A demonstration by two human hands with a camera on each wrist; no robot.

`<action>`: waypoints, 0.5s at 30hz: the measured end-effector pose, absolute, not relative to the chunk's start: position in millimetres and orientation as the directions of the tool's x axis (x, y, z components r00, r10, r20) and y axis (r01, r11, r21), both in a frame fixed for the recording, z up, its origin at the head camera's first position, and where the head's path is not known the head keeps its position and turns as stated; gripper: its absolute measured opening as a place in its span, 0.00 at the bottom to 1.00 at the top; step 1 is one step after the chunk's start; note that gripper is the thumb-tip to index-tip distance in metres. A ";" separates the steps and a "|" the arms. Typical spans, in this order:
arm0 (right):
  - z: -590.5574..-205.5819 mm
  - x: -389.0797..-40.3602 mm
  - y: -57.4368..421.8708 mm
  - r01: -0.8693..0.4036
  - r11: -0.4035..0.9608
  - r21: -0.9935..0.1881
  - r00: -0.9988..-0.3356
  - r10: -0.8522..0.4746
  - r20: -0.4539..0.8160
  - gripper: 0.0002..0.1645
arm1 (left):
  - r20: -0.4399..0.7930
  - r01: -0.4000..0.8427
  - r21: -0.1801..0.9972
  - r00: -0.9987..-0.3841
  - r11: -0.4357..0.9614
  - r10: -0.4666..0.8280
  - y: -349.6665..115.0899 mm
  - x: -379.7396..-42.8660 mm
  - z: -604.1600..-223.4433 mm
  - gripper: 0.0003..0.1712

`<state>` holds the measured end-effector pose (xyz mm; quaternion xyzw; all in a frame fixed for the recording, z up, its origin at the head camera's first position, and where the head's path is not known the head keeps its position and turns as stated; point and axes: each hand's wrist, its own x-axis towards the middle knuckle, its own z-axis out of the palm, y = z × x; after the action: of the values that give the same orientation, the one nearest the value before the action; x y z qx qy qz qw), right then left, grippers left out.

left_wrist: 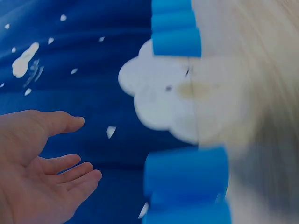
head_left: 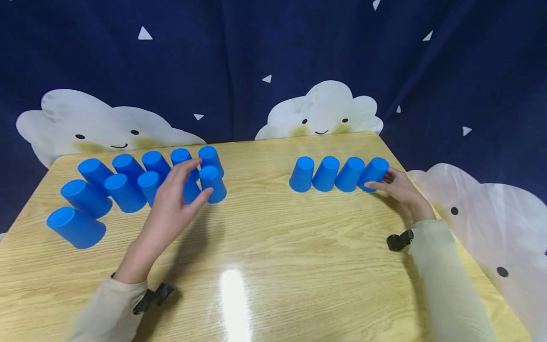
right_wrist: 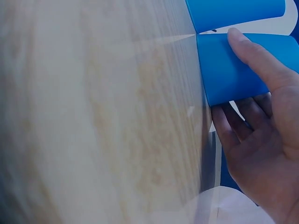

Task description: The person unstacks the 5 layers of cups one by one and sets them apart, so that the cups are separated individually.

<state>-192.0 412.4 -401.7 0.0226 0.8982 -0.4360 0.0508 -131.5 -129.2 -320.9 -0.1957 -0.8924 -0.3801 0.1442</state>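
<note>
My left hand (head_left: 168,209) is raised over the left group of upside-down blue cups, thumb and fingers apart. In the left wrist view its palm (left_wrist: 28,186) holds nothing. Nearest to it in the head view is an upside-down blue cup (head_left: 212,184), with another blue cup (head_left: 209,159) behind. My right hand (head_left: 401,190) grips the rightmost blue cup (head_left: 375,172) of a short row, mouth down. In the right wrist view the thumb (right_wrist: 254,56) lies across this cup and the other fingers (right_wrist: 226,128) go round its far side, their tips partly hidden.
Several upside-down blue cups (head_left: 77,228) stand in slanting rows on the left of the wooden table (head_left: 299,266). Others (head_left: 302,174) stand side by side left of my right hand. A dark blue curtain (head_left: 239,61) with white clouds hangs behind the table.
</note>
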 end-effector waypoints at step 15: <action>-403.2 -193.2 411.6 0.084 0.607 -0.790 -0.993 -0.010 -0.113 0.48 | 0.199 0.409 0.777 -0.881 0.478 0.430 -12.4 -197.7 -355.8 0.36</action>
<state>-193.2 411.6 -403.2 0.0207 0.8949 -0.4426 0.0532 -197.7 -12.4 -355.8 -0.2441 -0.8596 -0.4488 -0.0115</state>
